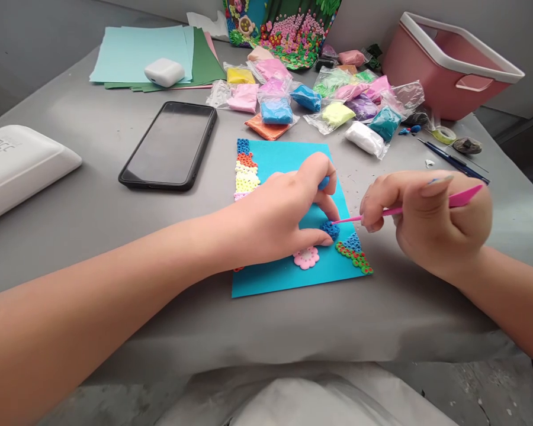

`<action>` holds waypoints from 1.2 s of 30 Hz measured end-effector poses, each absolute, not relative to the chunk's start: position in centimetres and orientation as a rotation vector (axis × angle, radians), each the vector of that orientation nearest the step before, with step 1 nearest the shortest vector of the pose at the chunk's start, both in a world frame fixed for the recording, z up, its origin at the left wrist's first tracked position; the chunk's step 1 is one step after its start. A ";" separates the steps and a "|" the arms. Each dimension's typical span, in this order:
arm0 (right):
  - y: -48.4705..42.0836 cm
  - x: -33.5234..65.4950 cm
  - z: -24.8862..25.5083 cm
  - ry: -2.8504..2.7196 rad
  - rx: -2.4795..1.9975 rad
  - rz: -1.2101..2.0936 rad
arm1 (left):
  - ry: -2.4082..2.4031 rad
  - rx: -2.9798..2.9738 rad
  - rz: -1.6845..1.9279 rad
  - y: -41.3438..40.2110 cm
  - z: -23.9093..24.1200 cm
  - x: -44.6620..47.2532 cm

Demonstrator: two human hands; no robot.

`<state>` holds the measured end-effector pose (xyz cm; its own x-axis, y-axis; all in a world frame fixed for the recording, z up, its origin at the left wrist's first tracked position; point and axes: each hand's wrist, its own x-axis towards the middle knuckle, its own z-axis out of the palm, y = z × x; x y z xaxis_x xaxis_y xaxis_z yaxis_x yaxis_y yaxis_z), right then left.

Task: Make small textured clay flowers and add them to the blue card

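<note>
A blue card (288, 160) lies flat on the grey table in front of me. My left hand (284, 216) rests on it, fingers curled, a small lump of blue clay (323, 183) pinched between finger and thumb. My right hand (426, 222) grips a pink modelling tool (459, 198) whose thin tip touches a small blue clay flower (329, 229) on the card. A pink clay flower (306, 258) sits just below my left hand. Bands of blue, orange, cream, yellow and pink dots (245, 170) run down the card's left edge. A green, red and blue dotted patch (354, 252) fills the lower right corner.
A black phone (169, 145) lies left of the card. Several bags of coloured clay (328, 100) are heaped behind it. A pink tub (448, 65) stands at the back right. Coloured paper sheets (128, 53) bear a white earbud case (164, 72). A white box (18, 165) sits far left.
</note>
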<state>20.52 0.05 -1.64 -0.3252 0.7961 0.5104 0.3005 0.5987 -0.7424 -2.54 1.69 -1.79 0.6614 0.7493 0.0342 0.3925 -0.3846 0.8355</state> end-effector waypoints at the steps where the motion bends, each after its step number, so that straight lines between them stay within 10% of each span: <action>1: 0.1 20.5 -1.7 -1.916 -0.890 0.660 | 0.885 2.004 0.518 1.7 -1.7 -2.5; 36: 1.4 21.3 -1.4 -2.105 -0.717 0.066 | 0.864 1.595 0.719 1.6 0.2 -1.8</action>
